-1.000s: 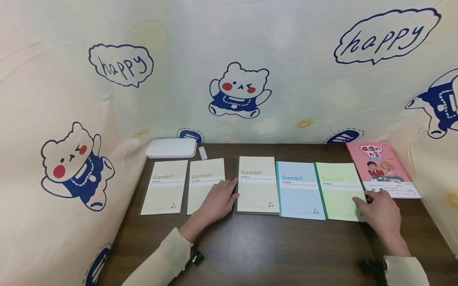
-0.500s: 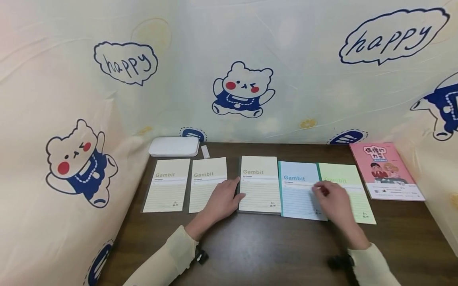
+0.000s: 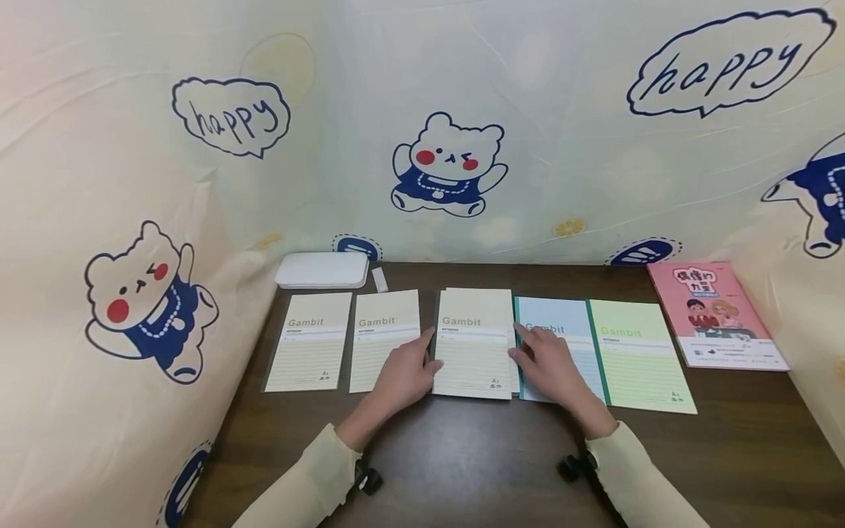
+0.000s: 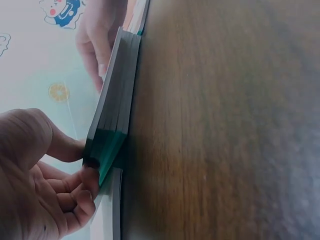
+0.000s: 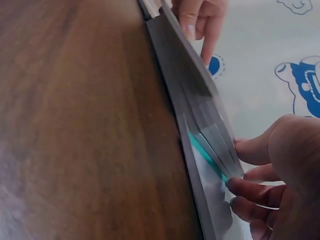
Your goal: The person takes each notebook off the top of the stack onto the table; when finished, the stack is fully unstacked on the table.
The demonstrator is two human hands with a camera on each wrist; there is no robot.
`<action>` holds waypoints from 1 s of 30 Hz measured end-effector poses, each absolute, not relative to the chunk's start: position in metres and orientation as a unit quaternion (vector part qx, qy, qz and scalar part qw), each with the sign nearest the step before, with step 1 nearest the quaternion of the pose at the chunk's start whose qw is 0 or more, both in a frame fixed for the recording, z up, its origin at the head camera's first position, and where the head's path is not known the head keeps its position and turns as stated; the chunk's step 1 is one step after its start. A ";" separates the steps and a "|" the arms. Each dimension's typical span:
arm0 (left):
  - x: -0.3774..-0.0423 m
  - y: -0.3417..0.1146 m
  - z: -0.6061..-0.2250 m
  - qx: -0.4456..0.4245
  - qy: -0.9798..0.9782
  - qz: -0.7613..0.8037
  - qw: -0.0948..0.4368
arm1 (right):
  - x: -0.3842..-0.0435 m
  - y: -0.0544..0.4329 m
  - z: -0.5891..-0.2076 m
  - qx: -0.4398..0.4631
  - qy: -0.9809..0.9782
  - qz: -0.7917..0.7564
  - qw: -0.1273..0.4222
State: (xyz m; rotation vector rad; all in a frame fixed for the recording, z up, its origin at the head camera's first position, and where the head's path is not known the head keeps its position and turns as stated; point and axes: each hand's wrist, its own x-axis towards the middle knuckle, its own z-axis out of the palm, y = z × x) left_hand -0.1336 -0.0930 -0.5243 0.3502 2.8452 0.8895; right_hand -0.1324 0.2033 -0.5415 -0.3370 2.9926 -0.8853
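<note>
A pile of cream Gambit notebooks lies at the middle of the table, its top one slightly offset from those below. At its left edge, my left hand pinches the spine side. The left wrist view shows the thumb at the top cover and fingertips at the green spines. My right hand reaches across the blue notebook and pinches the pile's right edge. In the right wrist view, the thumb is above the page edges and a fingertip is below, and the top cover lifts a little.
Two cream notebooks, an outer one and a nearer one, lie left of the pile. A green notebook and a pink book lie to the right. A white case and a small white block sit behind.
My right hand has moved left from the green notebook, over the blue one, to the cream pile. The pile's top notebook has shifted slightly left and nearer. My left hand stays by the pile.
</note>
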 end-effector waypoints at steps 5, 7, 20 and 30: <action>-0.126 -0.102 -0.519 0.119 0.947 0.291 0.067 | -0.131 0.200 -0.541 -0.109 0.957 -0.268 0.003; -0.122 -0.106 -0.518 0.122 0.951 0.278 0.055 | -0.131 0.199 -0.540 -0.110 0.958 -0.265 0.004; -0.077 -0.152 -0.503 0.076 0.961 0.257 0.064 | -0.128 0.198 -0.538 -0.108 0.964 -0.242 0.002; -0.037 -0.191 -0.493 0.022 0.965 0.248 0.079 | -0.125 0.199 -0.537 -0.124 0.965 -0.230 -0.022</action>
